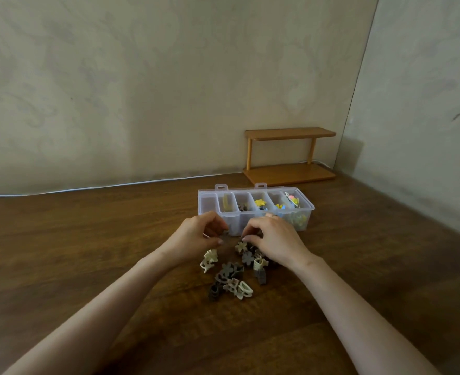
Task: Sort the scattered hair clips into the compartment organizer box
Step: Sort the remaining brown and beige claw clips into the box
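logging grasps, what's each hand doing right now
left hand: pinching a small dark hair clip
right hand: fingers curled onto the clip pile; hold cannot be told

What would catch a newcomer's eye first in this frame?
Both hands meet over a pile of beige and brown hair clips: the left hand pinches a dark clip, the right hand curls its fingers into the pile. Right behind them stands the clear organizer box, yellow and coloured clips in its right compartments; a wooden shelf stands further back.

wooden table (88, 253) bears organizer box (255, 212), hair clips (231, 277), small shelf (289, 155).
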Demonstrator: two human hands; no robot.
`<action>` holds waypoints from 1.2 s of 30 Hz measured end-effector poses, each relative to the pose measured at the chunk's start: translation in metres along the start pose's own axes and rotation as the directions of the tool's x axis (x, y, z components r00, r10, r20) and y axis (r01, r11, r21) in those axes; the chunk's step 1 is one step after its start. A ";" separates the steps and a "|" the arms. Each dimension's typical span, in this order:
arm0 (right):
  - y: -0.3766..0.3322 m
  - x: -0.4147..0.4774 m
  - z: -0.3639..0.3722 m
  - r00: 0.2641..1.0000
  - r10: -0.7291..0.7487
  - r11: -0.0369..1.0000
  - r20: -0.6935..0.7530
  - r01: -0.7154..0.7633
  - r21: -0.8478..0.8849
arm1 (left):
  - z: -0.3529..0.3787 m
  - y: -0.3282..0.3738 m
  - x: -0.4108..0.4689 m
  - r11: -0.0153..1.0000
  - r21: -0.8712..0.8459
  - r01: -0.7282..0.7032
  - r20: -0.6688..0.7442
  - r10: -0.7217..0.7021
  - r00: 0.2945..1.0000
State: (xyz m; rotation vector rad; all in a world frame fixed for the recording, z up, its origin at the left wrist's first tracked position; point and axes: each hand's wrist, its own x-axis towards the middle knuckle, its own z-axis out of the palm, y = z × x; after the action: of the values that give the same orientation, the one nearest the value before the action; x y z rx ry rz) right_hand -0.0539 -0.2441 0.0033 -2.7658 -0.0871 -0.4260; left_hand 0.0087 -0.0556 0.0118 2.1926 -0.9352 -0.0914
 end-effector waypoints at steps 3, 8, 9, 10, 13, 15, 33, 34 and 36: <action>0.000 -0.001 0.001 1.000 -0.019 1.000 -0.006 0.019 -0.006 | -0.001 0.002 0.000 1.000 -0.018 -0.023 -0.060 0.022 0.998; -0.003 -0.001 0.002 0.997 -0.063 0.998 -0.033 0.063 -0.008 | -0.011 0.010 0.003 0.994 -0.073 -0.083 -0.255 0.062 0.965; -0.002 -0.001 0.003 0.997 -0.070 0.998 -0.037 0.070 -0.007 | -0.012 0.011 0.005 0.994 -0.062 -0.094 -0.302 0.071 0.951; -0.002 -0.001 0.003 0.996 -0.078 0.997 -0.040 0.078 -0.008 | -0.013 0.012 0.008 0.995 -0.031 -0.098 -0.341 0.082 0.936; 0.000 0.000 0.003 0.995 -0.095 0.996 -0.041 0.095 -0.003 | -0.012 0.012 0.020 0.996 0.056 -0.073 -0.400 0.089 0.912; 0.001 0.001 0.004 0.995 -0.090 0.996 -0.040 0.090 0.008 | -0.009 0.011 0.032 0.995 0.091 -0.045 -0.419 0.080 0.904; 0.005 0.005 0.000 0.998 0.035 0.967 -0.058 -0.019 0.253 | -0.010 -0.004 0.000 0.957 0.288 -0.025 -0.363 0.133 0.922; 0.005 0.005 -0.001 0.998 0.038 0.968 -0.054 -0.023 0.251 | -0.010 -0.004 -0.002 0.953 0.301 -0.028 -0.360 0.140 0.922; 0.005 0.005 -0.001 0.998 0.041 0.971 -0.053 -0.027 0.238 | -0.008 -0.004 -0.004 0.948 0.318 -0.031 -0.356 0.149 0.922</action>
State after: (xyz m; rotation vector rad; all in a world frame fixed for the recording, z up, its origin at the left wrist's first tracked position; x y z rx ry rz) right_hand -0.0490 -0.2489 0.0039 -2.5148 -0.0709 -0.4550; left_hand 0.0107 -0.0461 0.0140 2.3244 -0.8702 0.5386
